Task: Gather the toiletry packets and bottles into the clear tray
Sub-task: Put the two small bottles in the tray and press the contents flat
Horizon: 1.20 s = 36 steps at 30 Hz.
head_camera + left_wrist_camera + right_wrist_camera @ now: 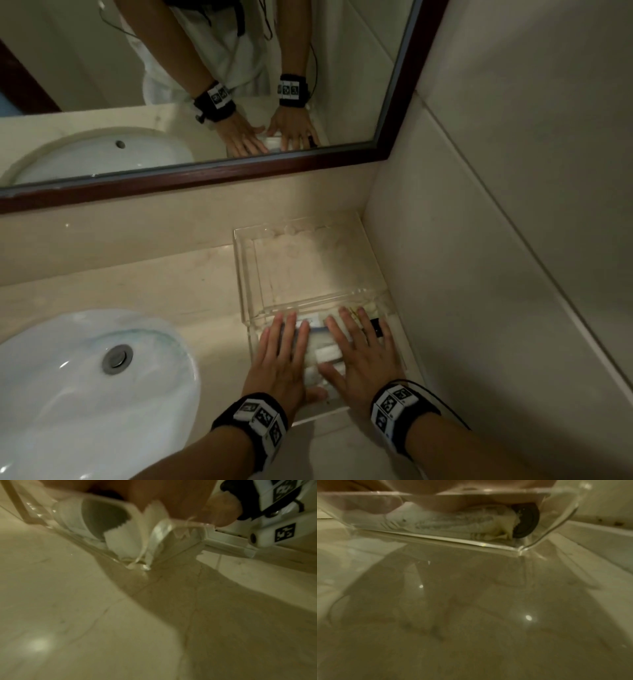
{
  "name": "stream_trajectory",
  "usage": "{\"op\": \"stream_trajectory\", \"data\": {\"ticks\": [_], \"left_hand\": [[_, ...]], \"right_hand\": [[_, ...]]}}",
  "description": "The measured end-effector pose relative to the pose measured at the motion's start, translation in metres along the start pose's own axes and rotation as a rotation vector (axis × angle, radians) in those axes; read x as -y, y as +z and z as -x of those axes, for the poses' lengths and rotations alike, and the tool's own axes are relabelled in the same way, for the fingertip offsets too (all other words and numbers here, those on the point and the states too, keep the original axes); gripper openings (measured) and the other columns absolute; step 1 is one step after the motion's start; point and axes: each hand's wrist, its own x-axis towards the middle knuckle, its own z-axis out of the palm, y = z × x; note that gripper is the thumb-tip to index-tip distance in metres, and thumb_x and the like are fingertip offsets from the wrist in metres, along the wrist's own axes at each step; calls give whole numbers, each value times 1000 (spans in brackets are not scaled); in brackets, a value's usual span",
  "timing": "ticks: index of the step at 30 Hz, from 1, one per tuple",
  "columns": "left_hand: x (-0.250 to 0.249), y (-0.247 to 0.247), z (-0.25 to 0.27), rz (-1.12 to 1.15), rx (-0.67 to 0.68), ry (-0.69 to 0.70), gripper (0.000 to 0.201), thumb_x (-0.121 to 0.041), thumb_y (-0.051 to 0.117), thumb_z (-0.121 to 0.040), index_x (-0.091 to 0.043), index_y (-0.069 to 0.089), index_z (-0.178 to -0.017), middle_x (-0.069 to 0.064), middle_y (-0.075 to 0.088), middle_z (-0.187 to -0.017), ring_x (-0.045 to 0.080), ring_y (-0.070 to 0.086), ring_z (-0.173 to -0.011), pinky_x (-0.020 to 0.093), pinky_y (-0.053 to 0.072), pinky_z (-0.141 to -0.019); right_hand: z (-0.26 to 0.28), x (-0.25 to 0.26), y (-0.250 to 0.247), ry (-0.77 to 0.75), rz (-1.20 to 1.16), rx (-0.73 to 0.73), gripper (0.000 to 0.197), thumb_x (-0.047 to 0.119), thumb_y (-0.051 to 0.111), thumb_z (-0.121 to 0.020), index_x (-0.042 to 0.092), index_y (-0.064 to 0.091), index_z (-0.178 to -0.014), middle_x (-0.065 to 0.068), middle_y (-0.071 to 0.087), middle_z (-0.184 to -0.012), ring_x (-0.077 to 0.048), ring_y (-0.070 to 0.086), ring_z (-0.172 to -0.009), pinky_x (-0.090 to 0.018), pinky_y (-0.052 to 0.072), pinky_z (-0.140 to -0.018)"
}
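I have both hands lying flat, fingers straight and a little spread, on the pile of white packets (328, 353) in the near part of the clear tray (246, 274); the left hand (281, 359) presses the left half and the right hand (363, 359) the right half, side by side with only a narrow gap, and neither hand closes around anything. The tray stands on the marble counter (171, 274), in the corner against the side wall and to the right of the sink (68, 394); its far part looks empty to me. In the left wrist view the packets show as thin crinkled sachets with torn, zigzag edges, so I judge them very light, soft and slippery, easy to slide over each other. Better to hold them down with flat palms or to pinch them by an edge. One dark round cap (526, 520) lies at the right wall of the tray, probably of a small bottle, which would be stiffer and could roll. The tray walls seem rigid acrylic, smooth, so I would take it by two opposite walls.
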Motion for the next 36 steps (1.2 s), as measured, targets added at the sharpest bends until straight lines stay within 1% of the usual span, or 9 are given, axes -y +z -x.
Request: {"op": "stream_trajectory", "data": {"ticks": [3,6,9,13,15,19,30,34,36], "left_hand": [[-4,-11,6,-18,6,-54,118,-86,28,-80,-4,-16,-153,18,-33,-155,36,-22,-149,49,-5,-123],[-6,-17,16,-4,38,-77,117,-87,23,-80,3,20,-155,23,2,-163,38,12,-152,47,10,-117],[-1,-7,26,15,43,-64,116,-86,34,-77,3,36,-150,24,27,-160,35,24,-147,46,17,-113],[-1,-2,23,81,62,-93,112,-84,34,-76,2,38,-149,25,37,-155,40,42,-140,47,24,-108],[-4,-7,23,93,23,-103,114,-83,29,-78,3,28,-153,26,23,-159,40,34,-144,45,20,-114],[-8,-13,23,-22,74,-154,114,-83,14,-80,-3,-30,-147,18,-38,-155,33,-26,-149,45,-11,-122],[-14,-15,14,-103,161,-192,112,-79,30,-88,-5,-30,-148,21,-38,-153,36,-24,-149,50,-8,-122],[-13,-19,14,-31,193,-189,109,-79,25,-88,-8,-27,-151,18,-38,-155,33,-26,-149,48,-10,-122],[-8,-24,17,46,153,-163,105,-77,22,-89,-9,-21,-155,14,-30,-161,28,-24,-151,44,-9,-123]], "right_hand": [[0,1,-2,9,20,36,78,74,30,-86,32,28,-151,1,28,-159,-26,25,-145,-57,18,-110],[3,-2,-4,8,22,3,83,75,37,-82,31,27,-152,-1,25,-160,-28,14,-147,-54,14,-110],[9,-7,-2,41,-10,-29,90,75,38,-81,26,19,-154,-6,15,-163,-32,7,-148,-47,8,-113],[10,-8,2,64,6,-29,89,76,30,-84,25,16,-155,-5,9,-163,-31,1,-149,-41,-1,-115],[9,-7,3,66,17,-37,86,76,31,-84,29,17,-155,-4,12,-163,-30,-1,-149,-41,-4,-115],[8,-6,6,64,34,-58,84,76,33,-84,31,21,-154,-4,15,-163,-31,0,-149,-45,2,-115],[2,-2,6,83,51,-8,82,74,32,-84,24,32,-150,-9,27,-159,-33,11,-147,-49,12,-112],[3,-6,2,52,41,6,89,78,16,-84,26,-1,-154,-3,-12,-161,-24,-24,-143,-42,-17,-113],[4,-7,-2,40,-16,-63,91,81,8,-81,27,-3,-154,-2,-10,-162,-24,-23,-144,-40,-15,-115]]}}
